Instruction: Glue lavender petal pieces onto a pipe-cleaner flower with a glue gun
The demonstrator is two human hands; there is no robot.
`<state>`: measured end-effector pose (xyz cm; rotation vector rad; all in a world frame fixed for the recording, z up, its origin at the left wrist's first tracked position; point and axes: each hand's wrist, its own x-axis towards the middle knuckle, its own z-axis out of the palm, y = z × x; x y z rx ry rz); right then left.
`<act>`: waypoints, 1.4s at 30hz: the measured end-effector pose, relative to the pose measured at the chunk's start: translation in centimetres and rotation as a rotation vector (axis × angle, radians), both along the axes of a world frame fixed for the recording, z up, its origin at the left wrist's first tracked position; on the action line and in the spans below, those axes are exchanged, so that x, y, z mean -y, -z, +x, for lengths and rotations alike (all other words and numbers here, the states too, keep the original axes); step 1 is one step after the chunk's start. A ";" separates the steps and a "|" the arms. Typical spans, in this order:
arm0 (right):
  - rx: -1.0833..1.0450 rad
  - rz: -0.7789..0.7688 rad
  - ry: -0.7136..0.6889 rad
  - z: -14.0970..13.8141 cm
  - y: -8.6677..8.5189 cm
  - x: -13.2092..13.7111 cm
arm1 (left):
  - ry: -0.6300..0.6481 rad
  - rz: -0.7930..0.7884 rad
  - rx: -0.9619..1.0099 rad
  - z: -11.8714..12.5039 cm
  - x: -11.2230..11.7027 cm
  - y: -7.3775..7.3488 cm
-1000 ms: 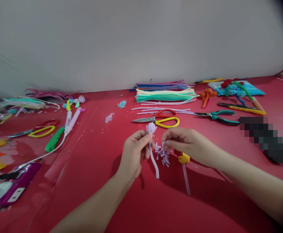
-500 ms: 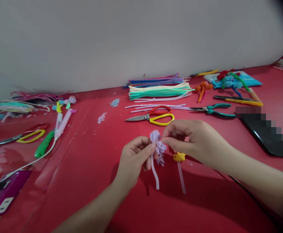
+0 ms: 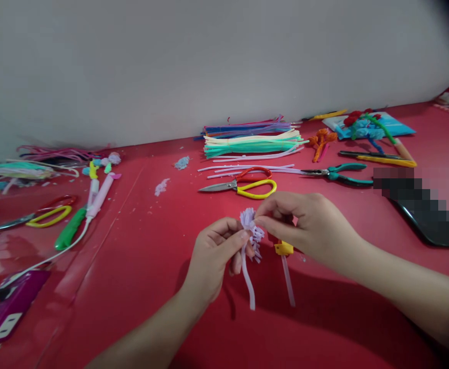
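Note:
My left hand (image 3: 219, 251) pinches a lilac fuzzy pipe-cleaner flower (image 3: 247, 218) between thumb and fingers. A straight lilac stem (image 3: 249, 287) hangs below it, and a looped fringe (image 3: 257, 243) hangs at its right side. With thumb and forefinger closed together, my right hand (image 3: 293, 218) grips the right edge of the flower. Under my right hand is a yellow object (image 3: 284, 249) with a pale translucent stick (image 3: 288, 284) pointing toward me; the rest of it is hidden. Just beyond my hands lie scissors (image 3: 243, 185) with one red and one yellow handle.
Bundled pipe cleaners (image 3: 253, 143) lie by the wall, with loose lilac ones before them. Teal-handled pliers (image 3: 340, 173) and a black object (image 3: 420, 210) are at right. Leftward lie another pair of scissors (image 3: 49, 215), a pink corded tool (image 3: 100, 195) and a purple power strip (image 3: 17, 302).
The flower has tilted and shifted slightly right in my left hand. My right fingertips have moved a little left, from the fringe onto the flower's edge.

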<state>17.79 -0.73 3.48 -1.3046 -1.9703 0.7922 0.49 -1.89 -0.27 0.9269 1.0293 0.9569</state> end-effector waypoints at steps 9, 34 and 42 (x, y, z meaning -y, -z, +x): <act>0.185 0.284 -0.013 0.2 0.7 0.3 | 0.022 0.014 -0.027 -0.3 0.1 0.2; 0.170 0.616 -0.095 0.3 0.7 0.7 | -0.002 0.151 0.041 -0.3 0.1 0.4; 0.220 0.672 -0.116 0.2 0.9 0.6 | -0.027 0.198 0.031 -0.3 0.2 0.4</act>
